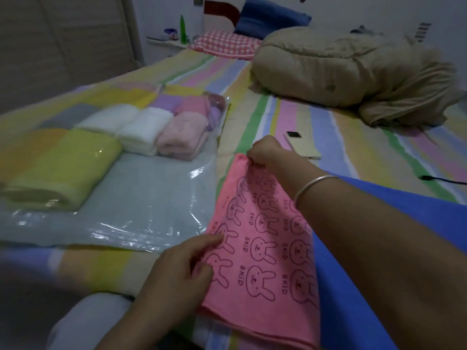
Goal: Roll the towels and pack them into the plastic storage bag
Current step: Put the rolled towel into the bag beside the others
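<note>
A pink towel (262, 261) of thin, smooth cloth, printed with dark outlined rabbit heads and the word SKID, is spread flat on the bed (328, 127), which is covered by a sheet in wavy pastel stripes. Its far corner is pinched and slightly lifted by the right hand (267, 152), on whose wrist a plain silver bangle (313, 185) is worn. The left hand (177, 274) is laid on the towel's near left edge, released, with the index finger stretched along the cloth and the other fingers loosely bent. A plain blue cloth (353, 248) is seen under the towel's right side.

Just beside the towel, to the left, the plastic storage bag (151, 198) is laid flat; it is clear, glossy and creased, with bright reflections. Inside it, plush rolled towels are packed side by side: a thick yellow-green roll (63, 168) nearest, then two white rolls (108, 118), a pale pink roll (182, 137), and purple and pink ones (192, 104) at the far end.

A flat, cream-coloured phone (303, 146) is placed just beyond the right hand. Farther off, a puffy beige quilt (341, 66) is heaped, and a red checked pillow (225, 44) is set near the head of the bed.
</note>
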Tool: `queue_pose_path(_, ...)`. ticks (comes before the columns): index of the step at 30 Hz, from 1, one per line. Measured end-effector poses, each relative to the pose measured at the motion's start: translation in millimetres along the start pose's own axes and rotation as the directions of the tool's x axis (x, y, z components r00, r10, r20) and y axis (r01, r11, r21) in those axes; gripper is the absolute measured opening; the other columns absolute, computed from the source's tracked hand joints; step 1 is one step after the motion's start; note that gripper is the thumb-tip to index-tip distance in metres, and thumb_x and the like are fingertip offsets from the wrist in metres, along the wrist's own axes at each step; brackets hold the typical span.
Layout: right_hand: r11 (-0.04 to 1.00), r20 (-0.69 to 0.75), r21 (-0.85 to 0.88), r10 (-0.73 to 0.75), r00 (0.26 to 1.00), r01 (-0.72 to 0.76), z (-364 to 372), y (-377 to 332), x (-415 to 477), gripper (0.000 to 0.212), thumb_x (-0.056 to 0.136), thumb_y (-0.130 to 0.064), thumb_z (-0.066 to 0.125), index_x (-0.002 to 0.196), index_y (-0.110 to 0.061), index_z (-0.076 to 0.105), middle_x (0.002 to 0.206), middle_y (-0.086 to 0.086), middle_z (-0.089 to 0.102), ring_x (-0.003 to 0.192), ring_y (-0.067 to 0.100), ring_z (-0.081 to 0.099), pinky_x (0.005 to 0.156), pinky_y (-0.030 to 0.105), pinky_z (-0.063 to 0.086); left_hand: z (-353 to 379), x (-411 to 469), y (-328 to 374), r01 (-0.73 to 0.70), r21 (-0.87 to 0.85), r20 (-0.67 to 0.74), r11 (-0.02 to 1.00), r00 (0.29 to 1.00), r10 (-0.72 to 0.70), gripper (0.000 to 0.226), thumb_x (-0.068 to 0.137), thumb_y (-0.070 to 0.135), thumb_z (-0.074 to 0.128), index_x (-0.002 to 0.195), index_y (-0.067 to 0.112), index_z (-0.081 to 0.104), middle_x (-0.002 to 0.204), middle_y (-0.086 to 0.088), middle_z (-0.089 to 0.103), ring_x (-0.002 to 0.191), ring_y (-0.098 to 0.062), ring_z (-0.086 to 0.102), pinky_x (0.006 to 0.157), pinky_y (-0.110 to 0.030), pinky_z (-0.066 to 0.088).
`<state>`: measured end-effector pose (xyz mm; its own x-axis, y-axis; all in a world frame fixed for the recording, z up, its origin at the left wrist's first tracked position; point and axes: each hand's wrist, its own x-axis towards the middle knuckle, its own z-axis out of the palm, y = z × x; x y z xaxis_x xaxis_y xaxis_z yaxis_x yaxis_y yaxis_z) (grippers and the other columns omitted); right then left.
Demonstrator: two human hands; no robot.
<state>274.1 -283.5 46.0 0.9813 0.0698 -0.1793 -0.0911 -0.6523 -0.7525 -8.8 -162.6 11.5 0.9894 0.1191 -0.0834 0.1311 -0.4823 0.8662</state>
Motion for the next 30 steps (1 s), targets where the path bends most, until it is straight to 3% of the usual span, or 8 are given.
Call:
queue_pose_path(5, 0.999, -0.012, -0.006, 0.032, 0.999, -0.032, 25.7, -2.0, 3.5, 0.014, 0.089, -0.012, 0.055, 0.074, -0.013, 0.053, 0.087, 0.014, 0.063, 0.088, 0.03, 0.063, 0.078, 0.033, 0.057, -5.6, 2.6, -13.5, 0.014, -0.088, 0.017, 0.996, 1.0, -0.013, 0.051, 0.069, 0.024, 0.05, 0.112, 0.049, 0.064, 0.103, 0.018, 0.071, 0.088, -0.002, 0.068, 0.077, -0.026, 0.055)
queue_pose_path(9, 0.986, -0.005, 0.158, -0.05, 0.999, 0.05, 22.5, 4.0, -11.1, 0.042, 0.091, -0.012, 0.052, 0.133, -0.006, 0.05, 0.097, 0.022, 0.063, 0.077, 0.035, 0.063, 0.073, 0.046, 0.056, -10.3, 0.5, -13.7, -0.04, -0.054, 0.053, 0.998, 0.998, 0.042, 0.045, 0.077, 0.019, 0.055, 0.113, 0.045, 0.061, 0.114, 0.023, 0.063, 0.097, -0.002, 0.065, 0.083, -0.033, 0.056)
queue_pose_path(13, 0.969, -0.124, -0.054, -0.247, 0.961, 0.242, -7.0, 33.8, -45.3, 0.044, 0.096, -0.014, 0.044, 0.139, -0.02, 0.047, 0.134, 0.008, 0.052, 0.085, 0.021, 0.061, 0.076, 0.032, 0.049, -15.6, 3.1, -0.6, -0.113, 0.48, -0.139, 0.87, 0.97, 0.202, 0.037, 0.083, 0.026, 0.059, 0.118, 0.039, 0.056, 0.135, 0.018, 0.047, 0.107, -0.006, 0.056, 0.087, -0.034, 0.051)
queue_pose_path(15, 0.911, -0.117, -0.286, -0.342, 0.933, 0.298, -19.1, 60.4, -65.5, 0.042, 0.098, -0.02, 0.042, 0.14, -0.018, 0.046, 0.143, 0.008, 0.045, 0.114, 0.024, 0.055, 0.097, 0.036, 0.042, -11.9, 7.9, 11.0, -0.22, 0.577, -0.184, 0.786, 0.903, 0.388, 0.035, 0.084, 0.025, 0.059, 0.119, 0.028, 0.06, 0.14, 0.006, 0.048, 0.121, -0.018, 0.05, 0.094, -0.037, 0.047)
queue_pose_path(19, 0.74, 0.052, -0.597, -0.351, 0.935, 0.311, -16.9, 126.1, -115.9, 0.067, 0.097, -0.058, 0.008, 0.15, -0.022, 0.026, 0.16, 0.003, 0.016, 0.148, 0.022, 0.009, 0.119, 0.041, 0.011, 20.0, 19.1, 19.5, -0.542, 0.576, 0.077, 0.613, 0.782, 0.619, 0.045, 0.09, 0.026, 0.05, 0.134, 0.017, 0.053, 0.148, -0.005, 0.043, 0.138, -0.022, 0.037, 0.115, -0.042, 0.028)
queue_pose_path(23, 0.834, 0.172, -0.333, -0.406, 0.898, 0.44, -18.3, 154.3, -196.5, 0.048, 0.097, -0.049, 0.02, 0.144, -0.038, 0.02, 0.155, -0.018, 0.005, 0.147, 0.006, -0.003, 0.119, 0.024, -0.003, 43.0, 23.9, -6.2, -0.575, 0.645, 0.35, 0.504, 0.808, 0.474, 0.062, 0.098, 0.049, 0.01, 0.146, 0.021, 0.037, 0.153, -0.004, 0.035, 0.142, -0.021, 0.032, 0.117, -0.043, 0.009)
queue_pose_path(25, 0.839, 0.166, -0.188, -0.486, 0.858, 0.511, -28.7, 163.2, -224.7, 0.043, 0.1, -0.023, 0.031, 0.138, -0.043, 0.027, 0.151, -0.023, 0.014, 0.145, 0.001, 0.004, 0.119, 0.022, 0.004, 43.2, 25.1, -18.3, -0.569, 0.655, 0.367, 0.497, 0.814, 0.449, 0.07, 0.096, 0.056, 0.001, 0.147, 0.023, 0.035, 0.153, -0.003, 0.034, 0.142, -0.019, 0.032, 0.117, -0.042, 0.007)
queue_pose_path(30, 0.547, 0.203, -0.471, -0.696, 0.689, 0.692, -40.7, 185.6, -250.6, 0.059, 0.08, -0.017, 0.04, 0.137, -0.025, 0.05, 0.151, -0.002, 0.037, 0.142, 0.023, 0.029, 0.113, 0.041, 0.03, 37.0, 17.8, -5.0, -0.556, 0.535, 0.314, 0.636, 0.83, 0.461, 0.061, 0.091, 0.057, 0.024, 0.137, 0.027, 0.049, 0.148, 0.005, 0.043, 0.136, -0.012, 0.037, 0.116, -0.04, 0.026)
